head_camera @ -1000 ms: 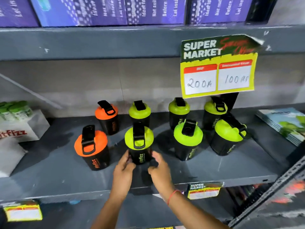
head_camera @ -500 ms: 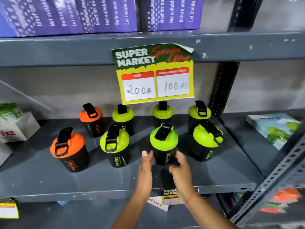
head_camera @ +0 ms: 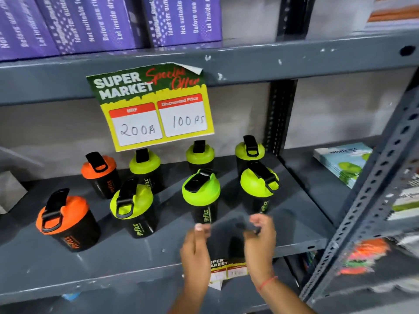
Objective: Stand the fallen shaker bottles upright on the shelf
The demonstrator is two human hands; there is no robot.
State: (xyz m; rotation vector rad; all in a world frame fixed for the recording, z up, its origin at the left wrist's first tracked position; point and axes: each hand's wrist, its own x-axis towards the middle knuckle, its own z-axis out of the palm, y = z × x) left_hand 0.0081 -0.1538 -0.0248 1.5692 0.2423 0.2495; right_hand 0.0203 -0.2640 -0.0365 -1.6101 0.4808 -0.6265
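Note:
Several black shaker bottles stand upright in two rows on the grey shelf [head_camera: 136, 257]. The front row holds an orange-lidded bottle [head_camera: 68, 223] and three green-lidded ones [head_camera: 133, 209], [head_camera: 201, 196], [head_camera: 258, 189]. Behind them stand another orange-lidded bottle [head_camera: 99, 175] and more green-lidded bottles [head_camera: 145, 166]. My left hand [head_camera: 196, 250] and my right hand [head_camera: 260, 243] hover at the shelf's front edge, just before the middle green bottle and not touching it. Both hands hold nothing; the right fingers are loosely curled.
A yellow price sign [head_camera: 154, 107] hangs from the upper shelf above the back row. Purple boxes [head_camera: 90, 21] fill the shelf above. A stack of booklets [head_camera: 340, 164] lies to the right, beyond a perforated metal upright [head_camera: 374, 177]. A small label [head_camera: 226, 268] sticks to the shelf edge.
My hands moved right from the second front bottle to the third, then drew back off it. The view shifted right and closer.

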